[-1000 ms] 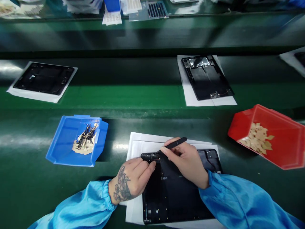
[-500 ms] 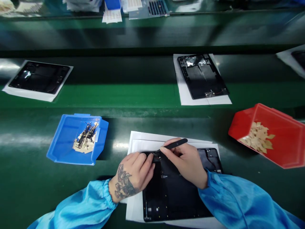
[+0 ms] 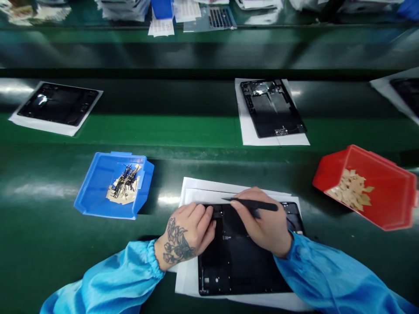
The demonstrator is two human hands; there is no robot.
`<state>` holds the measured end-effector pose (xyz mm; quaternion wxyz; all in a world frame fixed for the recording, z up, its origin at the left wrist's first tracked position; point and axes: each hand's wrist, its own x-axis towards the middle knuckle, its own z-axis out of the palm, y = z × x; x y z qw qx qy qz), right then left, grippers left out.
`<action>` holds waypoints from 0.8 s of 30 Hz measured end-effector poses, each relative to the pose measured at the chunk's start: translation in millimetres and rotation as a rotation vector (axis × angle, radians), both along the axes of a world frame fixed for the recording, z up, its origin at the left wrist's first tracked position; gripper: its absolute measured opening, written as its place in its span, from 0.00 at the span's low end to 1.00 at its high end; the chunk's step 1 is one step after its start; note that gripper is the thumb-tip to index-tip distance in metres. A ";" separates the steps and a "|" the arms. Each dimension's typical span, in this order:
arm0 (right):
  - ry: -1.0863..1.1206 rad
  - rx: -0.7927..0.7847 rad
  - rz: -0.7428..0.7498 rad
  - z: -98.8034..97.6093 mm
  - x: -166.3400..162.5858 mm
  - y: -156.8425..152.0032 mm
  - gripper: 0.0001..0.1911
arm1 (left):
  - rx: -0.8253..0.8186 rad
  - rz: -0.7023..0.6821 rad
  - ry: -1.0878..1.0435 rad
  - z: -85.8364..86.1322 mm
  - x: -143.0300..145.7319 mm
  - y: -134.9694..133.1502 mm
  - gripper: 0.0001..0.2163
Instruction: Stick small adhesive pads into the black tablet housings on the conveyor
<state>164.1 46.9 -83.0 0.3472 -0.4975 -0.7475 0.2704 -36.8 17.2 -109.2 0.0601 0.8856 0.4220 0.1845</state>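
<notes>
A black tablet housing (image 3: pixel 245 261) lies on white paper sheets (image 3: pixel 186 283) in front of me. My left hand (image 3: pixel 186 233) rests at its upper left corner, fingers curled and bunched together. The fingertips press around the housing's top edge, and whatever they may pinch is hidden. Black tweezers (image 3: pixel 258 204) sit in my right hand (image 3: pixel 262 226), held like a pen over the upper middle of the housing. Their thin tip points left, apart from my left fingers. Small metal parts show on the housing beside my left index finger.
On the left stands a blue bin (image 3: pixel 94 192) with thin black parts and beige paper pieces. A red bin (image 3: pixel 389 196) on the right holds beige scraps. Beyond, on the green belt (image 3: pixel 170 131), more tablet housings (image 3: pixel 59 104) lie on paper. Papers and bags (image 3: pixel 124 8) line the back shelf.
My right hand has drawn the tweezers back from the left fingertips, a little right; their tip now points left. My left hand stays at the corner. The view has shifted slightly.
</notes>
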 end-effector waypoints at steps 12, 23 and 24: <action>0.040 -0.322 -0.110 0.6 7.5 -2.8 0.06 | 0.008 0.010 -0.016 -0.5 0.3 1.7 0.13; 0.119 -0.414 -0.136 -5.8 8.7 0.5 0.05 | -0.025 0.005 -0.006 -1.4 -0.7 -0.5 0.14; 0.117 -0.413 -0.138 -6.2 8.8 0.6 0.05 | -0.025 0.005 -0.006 -1.2 -0.7 -0.4 0.14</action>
